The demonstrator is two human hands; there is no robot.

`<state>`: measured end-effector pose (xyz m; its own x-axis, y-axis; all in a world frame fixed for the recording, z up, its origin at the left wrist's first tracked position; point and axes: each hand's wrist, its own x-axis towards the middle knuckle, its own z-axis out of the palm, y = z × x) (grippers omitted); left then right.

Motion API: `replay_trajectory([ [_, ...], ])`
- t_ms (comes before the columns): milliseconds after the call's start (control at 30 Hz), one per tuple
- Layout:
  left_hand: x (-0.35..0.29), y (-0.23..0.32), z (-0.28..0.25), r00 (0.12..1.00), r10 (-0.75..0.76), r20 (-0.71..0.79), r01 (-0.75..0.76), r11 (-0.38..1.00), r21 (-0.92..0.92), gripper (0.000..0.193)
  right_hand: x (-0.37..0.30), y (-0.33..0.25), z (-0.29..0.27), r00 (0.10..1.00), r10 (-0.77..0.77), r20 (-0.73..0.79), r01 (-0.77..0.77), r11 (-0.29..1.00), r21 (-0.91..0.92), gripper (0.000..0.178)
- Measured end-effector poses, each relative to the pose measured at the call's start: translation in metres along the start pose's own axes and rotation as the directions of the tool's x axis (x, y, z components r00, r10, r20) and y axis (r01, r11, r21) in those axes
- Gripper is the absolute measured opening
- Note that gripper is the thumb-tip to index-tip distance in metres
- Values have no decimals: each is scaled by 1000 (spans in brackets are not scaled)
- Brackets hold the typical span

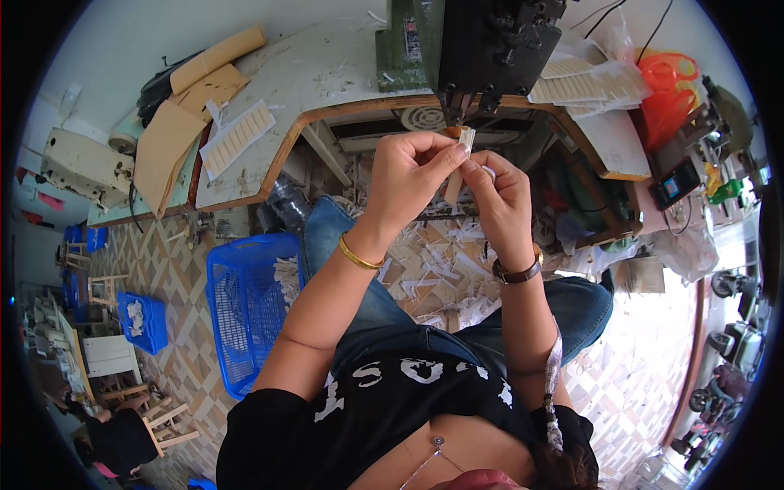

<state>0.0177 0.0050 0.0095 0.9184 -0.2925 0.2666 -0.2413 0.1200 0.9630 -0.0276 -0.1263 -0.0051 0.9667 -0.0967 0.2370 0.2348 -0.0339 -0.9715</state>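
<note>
Both my hands are raised in front of the dark sewing-machine-like head (494, 53), close under its lower tip. A narrow cream strip (453, 189), which looks like fabric or card, is pinched between them. My left hand (412, 175) grips its upper part between thumb and forefinger, and a gold bangle circles that wrist. My right hand (500, 196) closes on the strip from the other side, just below the left thumb. A small brown-orange piece (454, 131) shows beside the strip's top end; whether it belongs to the machine I cannot tell.
The worktable (314, 90) curves around me. Card sheets (163, 151) and a striped sheet (238, 139) lie left; more striped sheets (592, 86) and a red bag (670, 86) lie right. A blue basket (237, 314) stands by my leg. Scraps (433, 273) litter the floor.
</note>
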Motion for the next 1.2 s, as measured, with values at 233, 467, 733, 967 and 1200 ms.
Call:
replay_trajectory([
  [233,9,0,-1,1000,-24,-8,24,1000,11,13,4,-2,3,998,62,-10,-60,992,113,17],
  [467,11,-1,-5,999,-36,-5,36,999,19,11,5,0,5,1000,31,3,-31,995,97,17],
  [733,-7,-11,-9,994,-23,-111,-1,977,-212,14,2,6,-3,955,129,266,-229,891,392,56],
  [967,-39,-15,-14,988,-151,15,151,972,-179,13,-9,19,2,854,310,418,-520,551,653,85],
  [1200,-52,-26,-22,969,-223,107,233,968,-92,18,-25,26,25,867,319,383,-495,642,585,67],
])
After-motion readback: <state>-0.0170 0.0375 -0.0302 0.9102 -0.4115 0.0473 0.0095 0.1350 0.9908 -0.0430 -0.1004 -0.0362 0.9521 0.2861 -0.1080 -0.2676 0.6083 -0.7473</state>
